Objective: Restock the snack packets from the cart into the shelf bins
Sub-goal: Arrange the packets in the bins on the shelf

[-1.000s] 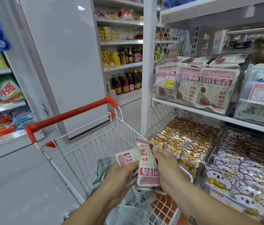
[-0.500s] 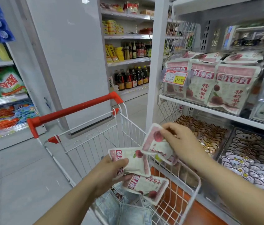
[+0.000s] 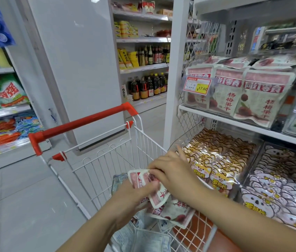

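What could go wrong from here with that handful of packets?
1. The left hand and right hand clutch several packets in a loose bunch above the cart; one may slip out on the lift.
2. The matching shelf bin already looks full, with packets lying on top, so new ones could slide off.

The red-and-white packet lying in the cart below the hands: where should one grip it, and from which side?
Probably the lower right corner of the loose packet, pinched from above. It lies roughly flat in the cart, its upper part covered by the held packets; only that flat sealed edge lies free.
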Demonstrator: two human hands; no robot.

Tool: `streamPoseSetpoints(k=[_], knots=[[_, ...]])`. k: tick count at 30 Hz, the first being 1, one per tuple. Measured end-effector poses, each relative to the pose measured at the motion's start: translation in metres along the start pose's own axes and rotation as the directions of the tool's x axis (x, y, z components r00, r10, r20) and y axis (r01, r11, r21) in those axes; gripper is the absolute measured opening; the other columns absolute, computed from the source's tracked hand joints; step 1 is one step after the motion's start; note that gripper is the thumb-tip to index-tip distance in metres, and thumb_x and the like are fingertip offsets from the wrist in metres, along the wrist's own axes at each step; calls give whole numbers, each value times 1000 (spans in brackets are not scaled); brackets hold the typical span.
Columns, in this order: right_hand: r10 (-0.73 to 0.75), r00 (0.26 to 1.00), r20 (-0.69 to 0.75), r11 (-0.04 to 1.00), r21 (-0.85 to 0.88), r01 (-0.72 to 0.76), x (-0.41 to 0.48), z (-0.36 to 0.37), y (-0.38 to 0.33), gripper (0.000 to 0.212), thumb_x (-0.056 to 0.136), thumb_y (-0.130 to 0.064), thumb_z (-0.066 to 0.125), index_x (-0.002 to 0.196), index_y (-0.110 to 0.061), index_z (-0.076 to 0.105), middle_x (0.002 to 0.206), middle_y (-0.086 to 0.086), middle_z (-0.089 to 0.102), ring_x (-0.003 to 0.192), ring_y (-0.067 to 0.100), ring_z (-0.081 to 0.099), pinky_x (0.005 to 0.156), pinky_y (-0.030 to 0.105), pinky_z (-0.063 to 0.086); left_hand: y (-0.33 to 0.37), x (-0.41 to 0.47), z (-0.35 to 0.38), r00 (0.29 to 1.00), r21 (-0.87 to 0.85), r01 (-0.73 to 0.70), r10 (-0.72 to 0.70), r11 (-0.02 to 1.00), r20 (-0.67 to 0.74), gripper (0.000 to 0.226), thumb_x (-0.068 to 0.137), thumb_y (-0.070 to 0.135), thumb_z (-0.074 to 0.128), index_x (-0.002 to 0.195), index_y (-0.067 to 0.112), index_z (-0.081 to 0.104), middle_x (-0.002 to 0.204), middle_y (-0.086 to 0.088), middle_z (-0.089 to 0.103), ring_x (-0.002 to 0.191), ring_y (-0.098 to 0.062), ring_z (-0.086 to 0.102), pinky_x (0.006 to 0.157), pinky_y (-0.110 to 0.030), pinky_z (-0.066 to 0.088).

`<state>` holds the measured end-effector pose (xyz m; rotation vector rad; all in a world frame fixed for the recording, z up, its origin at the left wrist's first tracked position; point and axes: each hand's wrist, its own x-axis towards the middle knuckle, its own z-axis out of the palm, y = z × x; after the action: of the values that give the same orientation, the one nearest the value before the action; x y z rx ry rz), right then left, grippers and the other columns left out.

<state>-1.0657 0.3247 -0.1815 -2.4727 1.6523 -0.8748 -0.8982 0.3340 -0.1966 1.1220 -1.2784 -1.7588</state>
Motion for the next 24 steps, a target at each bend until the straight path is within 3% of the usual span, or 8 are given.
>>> streamPoseSetpoints(k=[2, 6, 8, 10, 13, 15, 21, 24], knots=[[-26, 1000, -17, 999, 42, 26, 2, 4, -1, 24, 97, -40, 53, 100, -30, 75, 98, -17, 70, 99, 4, 45, 122, 48, 2, -1, -2, 3, 1000, -3, -17, 17, 1000, -9, 23, 87, 12, 74, 108, 5, 67, 101, -14, 75, 97, -26, 73, 82, -36, 57], [71, 994, -84, 938, 345, -38, 4, -9, 6, 20, 95, -31, 65, 114, -34, 70, 112, -24, 60, 106, 0, 52, 104, 28, 40, 1, -7, 8, 998, -42, -4, 1, 999, -70, 23, 90, 10, 69, 113, 12, 66, 103, -8, 78, 94, -20, 75, 85, -36, 56], [206, 967, -151, 889, 441, -121, -2, -23, 16, 27, 95, -30, 64, 120, -40, 61, 118, -31, 54, 112, -9, 51, 98, 14, 40, 2, -4, 1, 994, -121, 18, -31, 992, -106, 34, 86, 14, 71, 118, 6, 66, 107, -12, 77, 99, -24, 74, 92, -42, 56], [296, 944, -146, 867, 456, -201, -12, -32, 32, 40, 92, -21, 68, 125, -39, 55, 121, -27, 56, 115, -12, 50, 102, 15, 41, 6, -1, -6, 987, -214, 37, -69, 976, -144, 38, 83, 13, 71, 118, -1, 65, 106, -18, 76, 99, -30, 73, 86, -43, 59], [282, 932, 227, 860, 372, -350, -27, -37, 44, 61, 83, -20, 74, 132, -40, 44, 123, -21, 59, 117, -5, 55, 99, 27, 52, 16, 2, -12, 982, -357, 33, -97, 934, -162, 28, 85, 7, 68, 111, -3, 65, 100, -22, 76, 86, -31, 76, 71, -43, 64], [229, 908, 349, 914, 243, -324, -30, -38, 40, 59, 81, -31, 77, 128, -40, 41, 125, -19, 58, 115, -4, 57, 97, 26, 53, 27, 3, -9, 984, -421, 25, -96, 907, -148, 29, 82, 7, 68, 108, -4, 65, 96, -23, 76, 80, -30, 76, 67, -45, 63], [205, 951, 232, 976, 21, -215, -14, -94, 20, 45, 79, -47, 78, 107, -40, 43, 90, -14, 63, 73, -3, 55, 69, 33, 48, 71, 6, 15, 989, -512, -63, -16, 857, -150, 27, 76, 10, 71, 101, -1, 67, 91, -20, 76, 77, -29, 76, 69, -51, 60], [244, 966, 86, 968, -73, -238, -11, -131, 18, 41, 81, -49, 74, 104, -43, 41, 92, -14, 64, 78, 5, 62, 73, 35, 49, 100, 13, 30, 985, -592, -127, 31, 796, -170, 14, 88, 8, 68, 102, 4, 67, 91, -17, 77, 91, -29, 72, 70, -51, 60]])
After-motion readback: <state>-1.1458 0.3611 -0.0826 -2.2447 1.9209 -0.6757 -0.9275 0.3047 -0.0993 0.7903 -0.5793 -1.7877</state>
